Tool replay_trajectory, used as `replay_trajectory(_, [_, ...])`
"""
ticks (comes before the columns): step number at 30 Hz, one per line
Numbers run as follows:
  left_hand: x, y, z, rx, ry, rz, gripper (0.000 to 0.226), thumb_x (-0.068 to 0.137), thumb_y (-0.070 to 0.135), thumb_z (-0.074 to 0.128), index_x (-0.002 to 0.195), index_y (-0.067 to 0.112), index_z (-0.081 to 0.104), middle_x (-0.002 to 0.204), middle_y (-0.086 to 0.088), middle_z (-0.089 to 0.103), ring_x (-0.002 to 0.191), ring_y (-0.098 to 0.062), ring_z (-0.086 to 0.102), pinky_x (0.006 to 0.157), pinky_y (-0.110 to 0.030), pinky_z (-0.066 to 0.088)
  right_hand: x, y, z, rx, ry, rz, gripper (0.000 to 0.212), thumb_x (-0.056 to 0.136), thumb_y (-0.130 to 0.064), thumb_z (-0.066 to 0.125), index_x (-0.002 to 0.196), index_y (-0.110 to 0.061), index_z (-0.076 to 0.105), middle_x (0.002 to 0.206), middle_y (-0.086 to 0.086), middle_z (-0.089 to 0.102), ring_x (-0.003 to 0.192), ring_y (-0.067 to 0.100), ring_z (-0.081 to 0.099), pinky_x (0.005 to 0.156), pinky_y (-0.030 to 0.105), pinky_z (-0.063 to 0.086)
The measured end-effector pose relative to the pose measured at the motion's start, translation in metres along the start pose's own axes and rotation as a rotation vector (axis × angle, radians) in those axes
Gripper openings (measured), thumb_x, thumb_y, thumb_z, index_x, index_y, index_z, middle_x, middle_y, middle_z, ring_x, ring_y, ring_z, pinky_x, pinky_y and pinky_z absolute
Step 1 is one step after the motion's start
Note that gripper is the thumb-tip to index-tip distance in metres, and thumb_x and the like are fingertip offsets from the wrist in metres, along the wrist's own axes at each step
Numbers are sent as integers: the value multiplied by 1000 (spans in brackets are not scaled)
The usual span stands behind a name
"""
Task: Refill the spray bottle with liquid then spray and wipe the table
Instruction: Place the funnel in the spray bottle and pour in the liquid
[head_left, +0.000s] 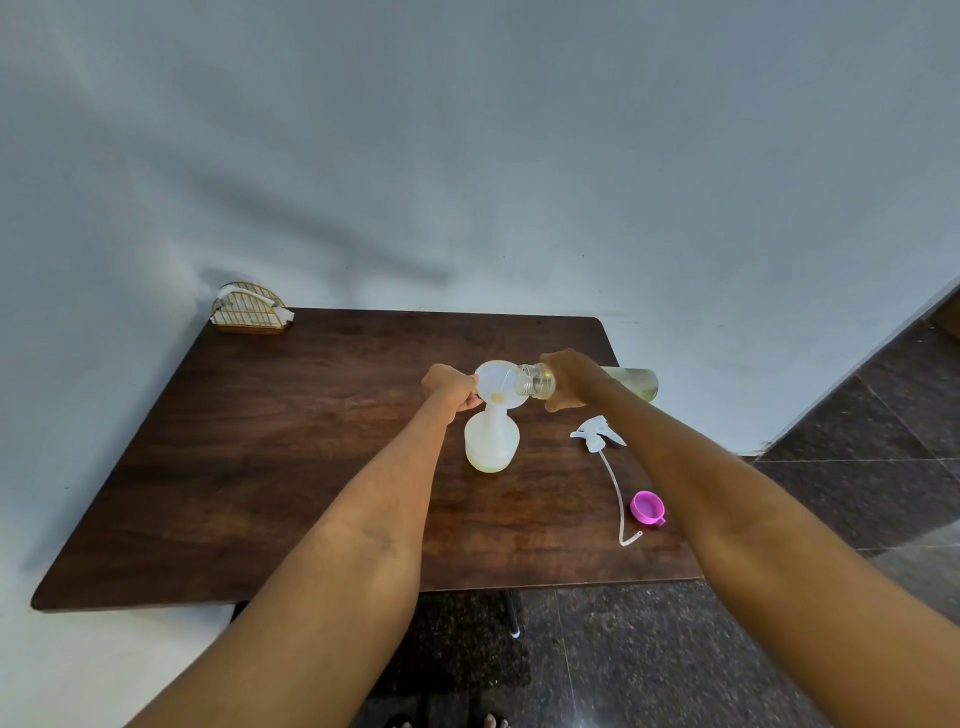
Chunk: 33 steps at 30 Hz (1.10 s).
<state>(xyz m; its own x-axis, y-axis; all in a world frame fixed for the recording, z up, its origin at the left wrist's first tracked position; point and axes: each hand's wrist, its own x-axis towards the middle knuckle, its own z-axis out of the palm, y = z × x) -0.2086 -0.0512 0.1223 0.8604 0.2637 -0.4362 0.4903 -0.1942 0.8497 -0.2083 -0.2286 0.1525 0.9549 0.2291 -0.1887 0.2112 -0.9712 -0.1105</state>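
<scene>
A white translucent spray bottle (491, 441) stands upright mid-table without its head, some pale liquid at its bottom. A white funnel (496, 387) sits in its neck. My left hand (450, 387) pinches the funnel's left rim. My right hand (574, 382) grips a clear refill bottle (631, 383) of yellowish liquid, tipped on its side, its threaded mouth (532, 381) over the funnel. The white trigger head (597, 434) with its long dip tube (615, 491) lies on the table to the right.
A pink cap (648, 507) lies near the table's right front corner. A wire napkin holder (250, 308) stands at the back left corner. The dark wooden table (291, 441) abuts a pale wall; dark tiled floor lies right and in front.
</scene>
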Motion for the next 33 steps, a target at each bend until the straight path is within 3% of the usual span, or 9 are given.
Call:
replay_trajectory(13, [-1, 0, -1, 8, 1, -2, 26, 88, 10, 66, 111, -1, 63, 108, -18, 67, 76, -17, 63, 61, -20, 54, 1, 1, 0, 4, 2, 2, 44, 64, -19, 78, 100, -7, 56, 98, 11, 67, 75, 22, 55, 67, 27, 39])
replay_trajectory(24, [-2, -1, 0, 7, 2, 1, 23, 88, 11, 66, 107, -1, 65, 106, -17, 68, 76, -17, 64, 61, -20, 53, -1, -1, -1, -12, 0, -6, 47, 64, -20, 78, 104, -8, 56, 99, 10, 67, 87, 27, 64, 71, 30, 44])
replay_trajectory(33, [-5, 0, -1, -10, 3, 3, 23, 88, 11, 66, 108, -1, 65, 106, -17, 68, 91, -22, 70, 58, -19, 52, -3, -2, 0, -15, 0, -2, 45, 64, -20, 77, 102, -8, 55, 100, 10, 67, 88, 29, 64, 70, 31, 43])
